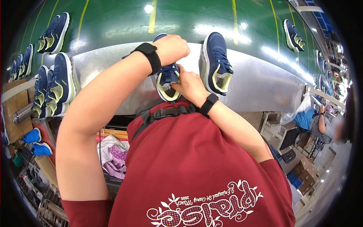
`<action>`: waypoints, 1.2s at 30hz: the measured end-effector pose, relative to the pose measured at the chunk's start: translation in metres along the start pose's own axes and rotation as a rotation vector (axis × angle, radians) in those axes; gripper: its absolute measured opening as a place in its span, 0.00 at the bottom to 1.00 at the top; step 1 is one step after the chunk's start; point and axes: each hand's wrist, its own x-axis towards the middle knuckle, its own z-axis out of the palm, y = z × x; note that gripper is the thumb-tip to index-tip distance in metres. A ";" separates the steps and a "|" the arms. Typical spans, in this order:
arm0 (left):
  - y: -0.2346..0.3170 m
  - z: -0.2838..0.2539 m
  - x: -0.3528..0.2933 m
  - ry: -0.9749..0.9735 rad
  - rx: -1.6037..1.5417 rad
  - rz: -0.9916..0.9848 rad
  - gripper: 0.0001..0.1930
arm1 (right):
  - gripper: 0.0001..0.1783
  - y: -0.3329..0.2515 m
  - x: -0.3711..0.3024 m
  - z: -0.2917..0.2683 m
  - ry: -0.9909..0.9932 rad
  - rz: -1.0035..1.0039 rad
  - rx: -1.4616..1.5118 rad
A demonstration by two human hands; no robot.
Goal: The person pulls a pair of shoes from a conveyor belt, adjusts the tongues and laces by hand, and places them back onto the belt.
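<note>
A navy sneaker (166,77) with a lime-green lining stands on the metal ledge close to my body, its toe pointing away. My left hand (172,49) is curled over its front and laces, back of the hand up; the fingertips are hidden beneath. With thumb and fingers, my right hand (192,87) grips the right side of that sneaker at its opening, by the tongue. Just right of it stands a matching sneaker (217,51), laced and untouched, toe also away from me.
Beyond the metal ledge (264,81) runs a green conveyor belt (189,17) with yellow lines. Several navy sneakers (60,81) stand at the left, and another pair (293,36) sits far right. Blue shoes (41,148) are lower left. A person (320,125) works at the right.
</note>
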 end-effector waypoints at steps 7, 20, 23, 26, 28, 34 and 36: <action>0.007 0.005 0.011 -0.016 0.126 0.164 0.02 | 0.32 0.000 0.000 0.001 0.021 -0.029 -0.016; 0.018 0.047 -0.086 0.513 -0.618 -0.821 0.18 | 0.29 0.002 0.000 0.000 0.018 -0.043 0.063; 0.042 0.066 -0.091 0.624 -0.483 -0.653 0.20 | 0.29 -0.001 0.001 -0.002 0.001 -0.049 0.070; 0.045 0.061 -0.091 0.629 -0.441 -0.620 0.19 | 0.30 -0.002 0.001 -0.002 0.009 -0.031 0.061; 0.038 0.056 -0.094 0.583 -0.525 -0.772 0.14 | 0.36 -0.002 0.001 -0.003 -0.013 -0.019 0.056; 0.029 0.056 -0.085 0.761 -0.784 -0.811 0.11 | 0.36 -0.004 0.002 -0.003 -0.019 0.004 0.036; 0.029 0.058 -0.080 0.756 -0.787 -0.792 0.11 | 0.36 -0.001 0.002 0.000 0.001 -0.013 0.034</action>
